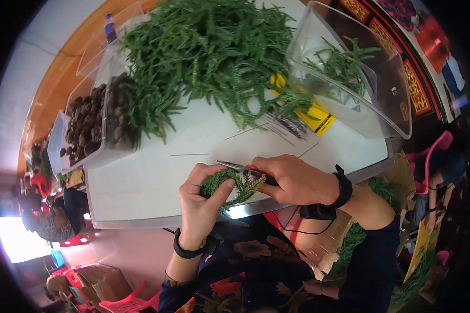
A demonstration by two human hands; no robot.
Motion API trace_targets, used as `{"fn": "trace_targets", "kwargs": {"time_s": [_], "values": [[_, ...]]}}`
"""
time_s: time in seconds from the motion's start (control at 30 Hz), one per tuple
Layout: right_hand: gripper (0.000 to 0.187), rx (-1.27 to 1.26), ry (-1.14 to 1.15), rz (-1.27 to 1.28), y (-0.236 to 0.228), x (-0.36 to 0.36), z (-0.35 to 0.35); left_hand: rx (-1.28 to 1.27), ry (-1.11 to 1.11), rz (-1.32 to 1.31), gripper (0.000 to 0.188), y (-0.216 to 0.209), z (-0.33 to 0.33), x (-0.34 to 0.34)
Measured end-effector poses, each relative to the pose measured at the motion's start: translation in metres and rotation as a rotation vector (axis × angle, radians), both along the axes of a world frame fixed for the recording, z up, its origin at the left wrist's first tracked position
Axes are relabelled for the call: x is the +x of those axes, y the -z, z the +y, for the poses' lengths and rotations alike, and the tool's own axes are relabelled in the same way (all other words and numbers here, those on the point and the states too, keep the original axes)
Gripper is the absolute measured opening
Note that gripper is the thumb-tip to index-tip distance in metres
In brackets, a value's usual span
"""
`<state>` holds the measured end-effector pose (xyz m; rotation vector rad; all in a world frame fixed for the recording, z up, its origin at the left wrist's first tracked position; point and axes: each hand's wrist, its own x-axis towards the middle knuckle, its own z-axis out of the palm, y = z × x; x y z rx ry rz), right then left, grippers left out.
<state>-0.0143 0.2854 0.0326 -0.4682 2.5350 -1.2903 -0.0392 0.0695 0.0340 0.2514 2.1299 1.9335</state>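
Near the table's front edge, my left hand (199, 203) is closed round a bunch of green artificial pine sprigs (243, 190), with the thumb pressed on top. My right hand (303, 180) grips a pair of pliers (235, 166) with red and dark handles. The metal jaws point left and lie at the top of the sprigs, beside my left fingers. Whether the jaws bite on a wire or stem is too small to tell. A thin wire (189, 154) lies on the white table (141, 182) just beyond my hands.
A large heap of green sprigs (209, 57) covers the far table. At left, a clear bin (105, 117) holds brown pine cones (86, 122). At right stands a clear bin (386, 122) with some sprigs. Loose wires (277, 130) lie by a yellow package (318, 120). People sit beyond both sides.
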Motion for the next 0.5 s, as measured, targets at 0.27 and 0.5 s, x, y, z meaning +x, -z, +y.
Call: {"fn": "trace_targets", "kwargs": {"time_s": [0.27,0.5], "values": [[0.024,-0.167,-0.01,-0.127,-0.01,0.024,0.018,0.021,0.052,-0.028,0.031,-0.011,0.007,0.026],[0.03,0.072,0.476,0.247,-0.064,0.046,0.065,-0.22,0.316,-0.092,0.043,-0.015,-0.067,0.089]]}}
